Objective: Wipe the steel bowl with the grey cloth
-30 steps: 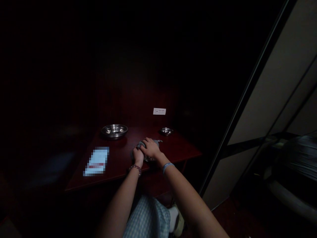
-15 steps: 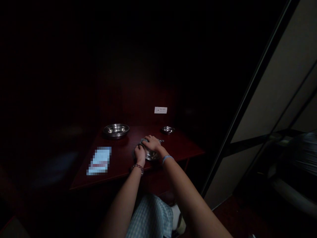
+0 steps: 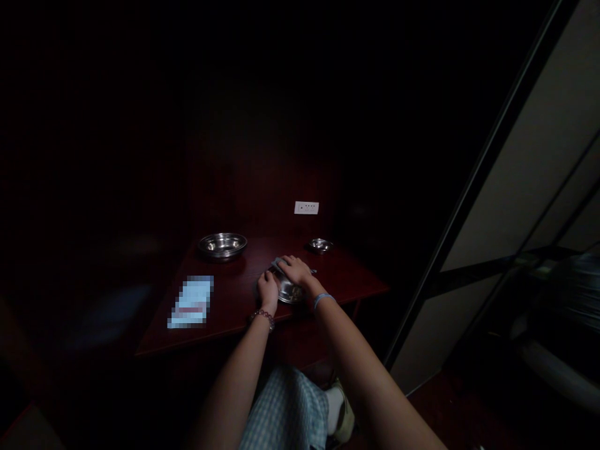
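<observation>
A shiny stainless steel bowl (image 3: 289, 292) rests near the front edge of the dark red table (image 3: 225, 306). Its left rim is gripped by my left hand (image 3: 268, 291), thumb on top; the other fingers are mostly hidden. My right hand (image 3: 295, 271) presses a grey-blue cloth (image 3: 277, 264) against the far part of this bowl, fingers bent over the fabric. A loose end of the cloth sticks out right of that hand.
Stacked metal bowls (image 3: 222, 246) stand at the table's back left, and a small metal bowl (image 3: 320, 245) at the back right. A pixelated light-blue patch (image 3: 192, 301) covers something on the left. A white socket panel (image 3: 306, 207) is on the back wall.
My right hand has shifted slightly right with the cloth, showing more of the bowl's inside. My left hand stays at the rim. The whole view has moved a little.
</observation>
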